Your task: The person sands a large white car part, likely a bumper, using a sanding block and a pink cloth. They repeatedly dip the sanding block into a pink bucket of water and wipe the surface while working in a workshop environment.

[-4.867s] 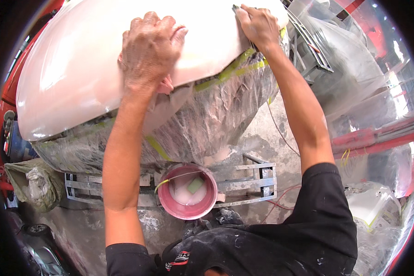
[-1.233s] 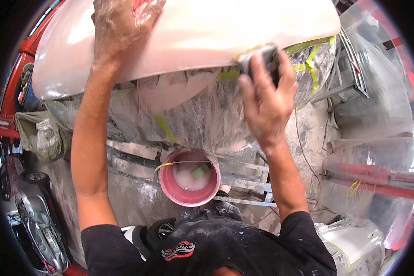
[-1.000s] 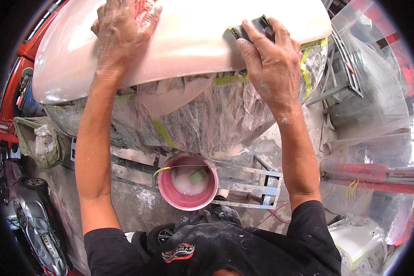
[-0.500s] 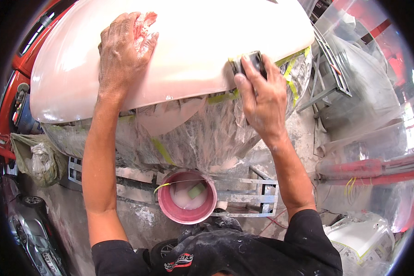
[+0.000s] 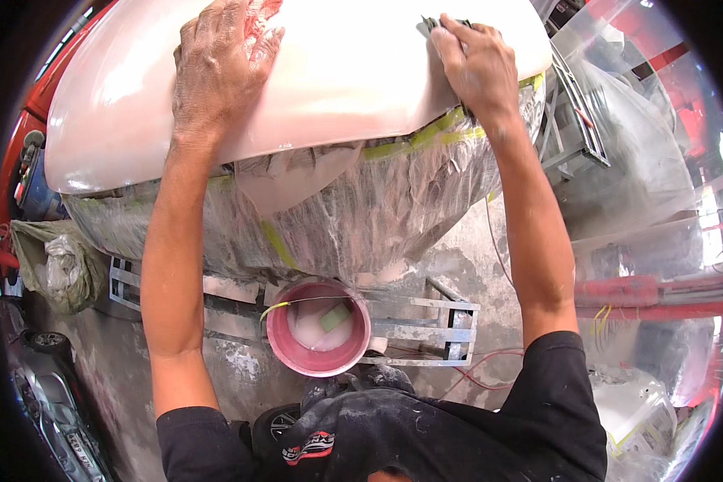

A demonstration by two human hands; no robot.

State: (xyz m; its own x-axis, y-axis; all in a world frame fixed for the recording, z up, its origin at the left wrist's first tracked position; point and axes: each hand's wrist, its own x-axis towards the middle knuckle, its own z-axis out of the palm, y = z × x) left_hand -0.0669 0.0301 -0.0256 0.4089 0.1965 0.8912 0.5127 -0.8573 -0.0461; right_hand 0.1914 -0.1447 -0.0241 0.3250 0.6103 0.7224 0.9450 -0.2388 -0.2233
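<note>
A wide, glossy pale pink-white panel point(image 5: 345, 80), apparently a vehicle body part, curves across the top of the view. My left hand point(image 5: 223, 76) rests on its left part, fingers closed round a wet, crumpled red cloth point(image 5: 261, 18). On the right part of the panel, my right hand point(image 5: 480, 71) grips a dark sanding pad point(image 5: 434, 22), pressed to the surface. Most of the pad is hidden under the fingers. Clear plastic sheeting point(image 5: 329, 217) hangs below the panel's near edge, fixed with yellow-green masking tape point(image 5: 426, 136).
A pink bucket point(image 5: 278, 341) of milky water, with a green block point(image 5: 334, 317) in it, stands on a low metal bench point(image 5: 414, 329) near my legs. A sack point(image 5: 60, 269) and a grey car point(image 5: 60, 410) are at left. Metal stand point(image 5: 574, 112) and plastic-draped parts stand right.
My right hand has slid the sanding pad away from the near edge, up the panel and slightly right. My left hand stays at nearly the same spot with the cloth, slightly farther up in view.
</note>
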